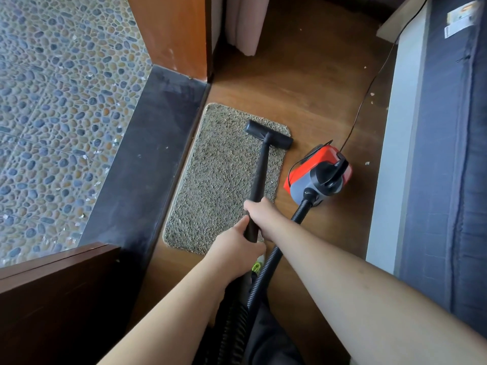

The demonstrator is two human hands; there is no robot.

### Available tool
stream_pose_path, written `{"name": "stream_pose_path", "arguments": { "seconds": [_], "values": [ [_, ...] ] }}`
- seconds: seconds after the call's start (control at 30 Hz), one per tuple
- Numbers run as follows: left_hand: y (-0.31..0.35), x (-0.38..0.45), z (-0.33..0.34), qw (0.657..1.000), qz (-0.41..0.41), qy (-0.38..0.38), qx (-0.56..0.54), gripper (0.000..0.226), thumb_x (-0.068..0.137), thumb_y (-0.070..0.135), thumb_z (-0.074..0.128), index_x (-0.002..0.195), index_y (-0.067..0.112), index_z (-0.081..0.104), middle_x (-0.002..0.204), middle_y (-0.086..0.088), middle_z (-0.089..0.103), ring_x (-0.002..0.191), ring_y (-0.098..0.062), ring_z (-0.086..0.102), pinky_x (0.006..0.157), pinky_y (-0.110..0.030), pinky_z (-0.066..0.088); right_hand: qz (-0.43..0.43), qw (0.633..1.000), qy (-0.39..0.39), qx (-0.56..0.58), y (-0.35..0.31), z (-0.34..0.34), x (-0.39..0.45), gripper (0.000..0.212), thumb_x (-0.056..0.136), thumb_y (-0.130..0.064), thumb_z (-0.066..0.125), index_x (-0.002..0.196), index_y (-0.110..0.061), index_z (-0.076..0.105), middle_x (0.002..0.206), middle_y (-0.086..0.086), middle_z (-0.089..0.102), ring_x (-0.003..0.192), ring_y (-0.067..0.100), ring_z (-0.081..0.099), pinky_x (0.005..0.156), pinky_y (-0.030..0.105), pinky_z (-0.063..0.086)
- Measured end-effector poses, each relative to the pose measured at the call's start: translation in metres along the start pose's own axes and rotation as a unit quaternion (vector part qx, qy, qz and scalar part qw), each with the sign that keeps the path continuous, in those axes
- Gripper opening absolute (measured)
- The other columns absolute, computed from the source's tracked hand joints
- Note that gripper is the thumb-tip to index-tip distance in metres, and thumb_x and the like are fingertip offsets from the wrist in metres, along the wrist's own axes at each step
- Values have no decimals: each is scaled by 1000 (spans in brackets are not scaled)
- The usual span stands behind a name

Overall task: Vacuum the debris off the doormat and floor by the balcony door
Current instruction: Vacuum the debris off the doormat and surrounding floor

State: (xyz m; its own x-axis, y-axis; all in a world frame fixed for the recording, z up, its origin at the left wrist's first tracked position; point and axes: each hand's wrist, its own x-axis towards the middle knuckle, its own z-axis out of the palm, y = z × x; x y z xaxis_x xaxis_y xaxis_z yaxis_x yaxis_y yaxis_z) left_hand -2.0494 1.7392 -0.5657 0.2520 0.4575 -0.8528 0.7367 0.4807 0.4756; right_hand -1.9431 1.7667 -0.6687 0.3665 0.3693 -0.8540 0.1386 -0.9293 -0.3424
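A shaggy grey-brown doormat (pixel 218 180) lies on the wooden floor (pixel 311 83) beside the dark door threshold. The black vacuum nozzle (pixel 268 134) rests on the mat's far right corner. Its black wand (pixel 259 177) runs back toward me. My right hand (pixel 259 214) grips the wand higher up, and my left hand (pixel 237 246) grips it just below. The red and grey vacuum body (pixel 317 175) sits on the floor right of the mat, its ribbed hose (pixel 274 256) curving back under my arms. Small white debris bits (pixel 367 163) lie on the floor near the bed.
The dark threshold (pixel 147 164) divides the wood floor from a pebble-tiled balcony (pixel 58 106) strewn with white flecks. A brown door (pixel 55 299) stands open at lower left. A bed base with a blue cover (pixel 448 154) lines the right. The power cord (pixel 369 88) runs along the floor.
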Motion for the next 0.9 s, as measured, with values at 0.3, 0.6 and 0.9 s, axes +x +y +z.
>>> {"name": "stream_pose_path", "arguments": {
  "seconds": [0.3, 0.6, 0.9],
  "values": [
    [4, -3, 29, 998, -32, -38, 31, 87, 89, 34, 57, 158, 32, 6, 133, -9, 58, 112, -26, 59, 89, -31, 46, 62, 998, -10, -24, 11, -13, 7, 33, 89, -29, 58, 113, -8, 61, 83, 6, 59, 78, 26, 57, 64, 28, 40],
    [-12, -10, 17, 999, -26, -24, 9, 82, 87, 33, 57, 157, 32, 15, 124, -9, 64, 105, -28, 64, 93, -35, 52, 54, 998, -12, -11, 7, -2, -13, 33, 86, -28, 57, 113, -8, 60, 88, 7, 60, 76, 26, 57, 58, 27, 41],
    [-42, -40, 15, 999, -29, -25, -24, 79, 87, 38, 56, 157, 35, 19, 131, -5, 61, 111, -29, 64, 97, -39, 52, 64, 998, -13, -6, 28, 24, -41, 31, 83, -29, 59, 109, -11, 57, 99, 11, 65, 95, 31, 67, 84, 42, 57]
  ]
}}
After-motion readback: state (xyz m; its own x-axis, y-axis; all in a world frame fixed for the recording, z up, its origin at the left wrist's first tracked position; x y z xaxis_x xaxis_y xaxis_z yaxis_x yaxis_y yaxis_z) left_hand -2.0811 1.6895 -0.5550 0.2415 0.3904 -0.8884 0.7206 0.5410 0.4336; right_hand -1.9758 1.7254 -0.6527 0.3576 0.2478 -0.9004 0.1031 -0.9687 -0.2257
